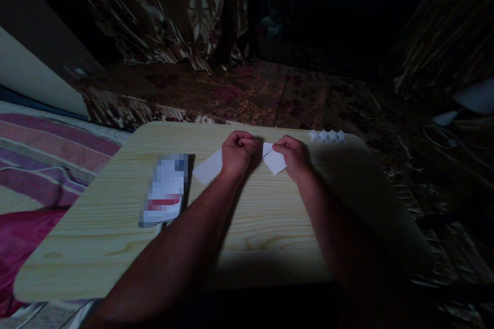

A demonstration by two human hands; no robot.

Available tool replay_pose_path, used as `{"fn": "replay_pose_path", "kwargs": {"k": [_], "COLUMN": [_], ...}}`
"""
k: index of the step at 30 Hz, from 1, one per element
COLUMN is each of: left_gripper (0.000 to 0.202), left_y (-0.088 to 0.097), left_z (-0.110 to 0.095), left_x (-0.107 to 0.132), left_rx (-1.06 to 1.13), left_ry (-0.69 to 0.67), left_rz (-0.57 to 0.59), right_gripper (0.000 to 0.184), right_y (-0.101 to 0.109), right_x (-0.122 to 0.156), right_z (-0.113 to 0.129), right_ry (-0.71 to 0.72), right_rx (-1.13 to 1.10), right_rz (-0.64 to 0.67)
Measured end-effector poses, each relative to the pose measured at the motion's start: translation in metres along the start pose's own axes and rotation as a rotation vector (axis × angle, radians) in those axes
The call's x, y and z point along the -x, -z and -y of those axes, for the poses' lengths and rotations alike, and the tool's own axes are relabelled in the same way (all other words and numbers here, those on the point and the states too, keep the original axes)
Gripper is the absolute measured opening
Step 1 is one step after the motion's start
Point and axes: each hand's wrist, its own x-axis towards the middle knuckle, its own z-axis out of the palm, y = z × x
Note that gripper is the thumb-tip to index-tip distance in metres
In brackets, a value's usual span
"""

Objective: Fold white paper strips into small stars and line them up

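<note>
Over the far middle of the wooden table, my right hand (292,154) pinches a small folded piece of white paper (275,161) between thumb and fingers. A crease runs across the paper, and its lower end comes to a point. To the left of it, slightly apart, is my left hand (238,151), fingers curled and thumb pressed in; what they hold, if anything, is hidden. A white paper strip (209,167) sticks out to the left from behind that hand. I cannot tell whether the hand grips the strip or it lies on the table.
Several small white folded paper stars (327,135) stand in a row at the table's far right edge. A blurred-out phone-like object (165,190) lies left of my left forearm. The pale wooden table (266,226) has rounded corners. A striped bed cover (42,154) is at the left.
</note>
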Motion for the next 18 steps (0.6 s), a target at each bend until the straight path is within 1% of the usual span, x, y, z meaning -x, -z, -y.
{"fn": "replay_pose_path", "kwargs": {"k": [2, 3, 5, 8, 10, 18], "left_gripper": [0.025, 0.023, 0.018, 0.019, 0.02, 0.023], "left_y": [0.0, -0.0002, -0.0004, 0.0003, 0.0014, 0.0031], "left_z": [0.0003, 0.0004, 0.0006, 0.0009, 0.0016, 0.0096], "left_x": [0.0001, 0.0003, 0.0011, 0.002, 0.002, -0.0004], "left_rx": [-0.014, -0.03, -0.088, -0.185, -0.231, -0.29], "left_ry": [0.002, -0.002, -0.012, -0.015, -0.011, -0.039], "left_rz": [-0.021, -0.009, 0.054, 0.165, 0.199, 0.221], "right_gripper": [0.019, 0.019, 0.019, 0.018, 0.018, 0.019], "right_y": [0.0017, 0.0021, 0.0022, 0.002, 0.0022, 0.0023], "right_x": [-0.0005, -0.0005, -0.0003, -0.0004, -0.0007, -0.0016], "right_z": [-0.0009, -0.001, -0.0009, -0.001, -0.0017, -0.0036], "right_ry": [0.007, 0.013, 0.016, 0.006, 0.007, 0.002], "right_rx": [-0.015, -0.018, -0.028, -0.052, -0.059, -0.019], "right_rz": [0.0, 0.006, 0.019, 0.023, 0.019, 0.013]}}
